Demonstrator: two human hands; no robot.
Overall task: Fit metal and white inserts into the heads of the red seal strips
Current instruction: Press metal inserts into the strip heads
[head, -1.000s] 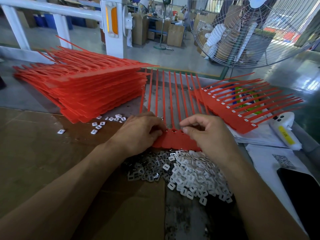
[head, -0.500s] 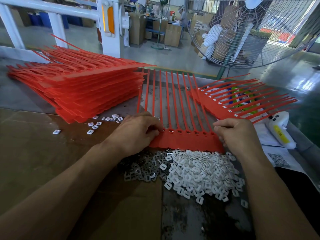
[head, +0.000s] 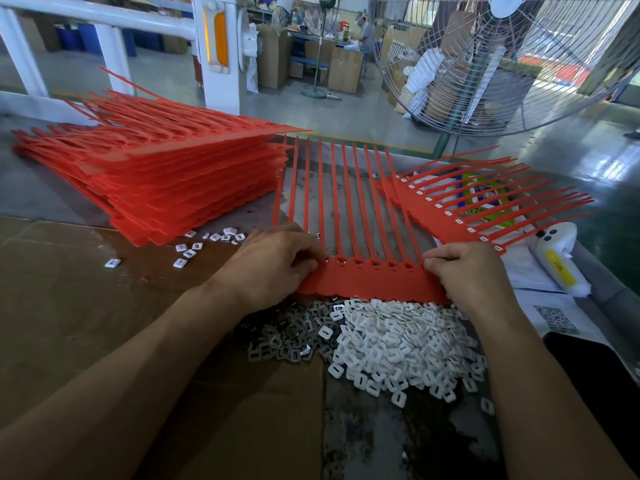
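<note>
Both hands are curled onto the red seal strip [head: 367,280] at mid-frame, left hand [head: 273,268] pinching its left end and right hand [head: 467,271] gripping the right end. White inserts [head: 398,341] and metal inserts [head: 287,336] are heaped just below it, with a big stack of strips [head: 166,174] at upper left.

Left hand [head: 273,265] and right hand [head: 464,268], fingers curled, pinching.
</note>
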